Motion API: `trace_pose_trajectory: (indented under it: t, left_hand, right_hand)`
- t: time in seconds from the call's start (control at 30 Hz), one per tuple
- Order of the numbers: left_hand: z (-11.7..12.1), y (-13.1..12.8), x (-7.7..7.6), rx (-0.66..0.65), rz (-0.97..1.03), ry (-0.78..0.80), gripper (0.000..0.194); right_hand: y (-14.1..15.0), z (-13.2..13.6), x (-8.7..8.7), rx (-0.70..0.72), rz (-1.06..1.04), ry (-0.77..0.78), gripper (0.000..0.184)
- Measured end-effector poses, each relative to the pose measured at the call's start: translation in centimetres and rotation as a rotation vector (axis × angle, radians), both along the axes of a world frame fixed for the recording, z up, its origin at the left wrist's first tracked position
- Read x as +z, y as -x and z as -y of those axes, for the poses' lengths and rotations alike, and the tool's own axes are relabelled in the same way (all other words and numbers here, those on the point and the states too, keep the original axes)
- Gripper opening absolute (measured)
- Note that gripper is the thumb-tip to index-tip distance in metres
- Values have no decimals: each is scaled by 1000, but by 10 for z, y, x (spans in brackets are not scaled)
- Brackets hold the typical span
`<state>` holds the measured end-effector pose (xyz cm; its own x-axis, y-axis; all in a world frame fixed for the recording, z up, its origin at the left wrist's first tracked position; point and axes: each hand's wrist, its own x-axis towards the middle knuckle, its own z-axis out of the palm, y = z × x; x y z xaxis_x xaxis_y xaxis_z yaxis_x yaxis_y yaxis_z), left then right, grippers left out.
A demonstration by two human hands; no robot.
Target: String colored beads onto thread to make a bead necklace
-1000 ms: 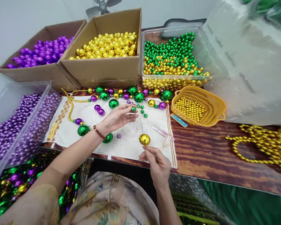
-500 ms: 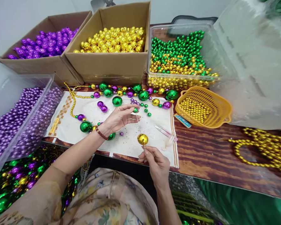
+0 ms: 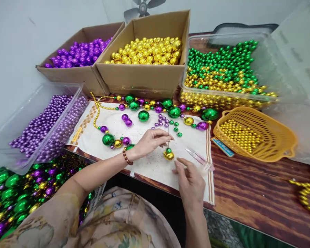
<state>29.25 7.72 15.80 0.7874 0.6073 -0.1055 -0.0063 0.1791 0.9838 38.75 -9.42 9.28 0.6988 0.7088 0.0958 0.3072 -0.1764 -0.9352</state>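
Gold ball (image 3: 169, 156) beneath left hand (image 3: 153, 141) pinching a thin needle (image 3: 168, 128), right hand (image 3: 192, 181) half-curled alongside, grip unclear.

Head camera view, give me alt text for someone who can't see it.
Left hand pinching a thin needle above a small green bead and larger gold ball over a white cloth, right hand close beside the ball. A beaded strand and loose beads lie around, near bead-filled boxes, tubs and an orange basket.

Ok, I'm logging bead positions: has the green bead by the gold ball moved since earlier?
Yes: the green bead moved down in the view, judged against the loose green beads.
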Motion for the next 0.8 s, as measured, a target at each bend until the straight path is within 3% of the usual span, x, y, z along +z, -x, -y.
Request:
trace_pose_trajectory:
  t: [0.07, 0.2, 0.3, 0.37, 0.47, 0.53, 0.6, 0.7, 0.8]
  left_hand:
    - [2, -1, 3, -22, 41, -53, 22]
    - [7, 2, 8, -42, 52, -139, 21]
    - [-3, 16, 8, -79, -5, -233, 24]
    - [-22, 34, 7, -49, -88, -444, 23]
    - [-64, 67, 5, 50, -361, -969, 23]
    - [-92, 85, 1, -14, -602, -1238, 31]
    - [-113, 97, -5, -161, -757, -1383, 37]
    - [-129, 103, -12, -299, -801, -1467, 36]
    - [-130, 98, -12, -198, -685, -1376, 27]
  right_hand:
    - [-4, -4, 6, -15, 98, -28, 33]
    - [-4, -23, 13, 190, 112, -47, 26]
    - [-5, -35, 12, 243, 208, -19, 26]
    - [-7, -37, 10, 240, 199, 9, 26]
    - [-14, -35, 12, 193, 32, -19, 22]
    - [-17, -33, 17, 153, -100, -113, 18]
    - [-17, -32, 25, 123, -190, -227, 13]
    - [-14, -31, 39, 92, -276, -369, 8]
    - [-10, -26, 47, 93, -334, -449, 10]
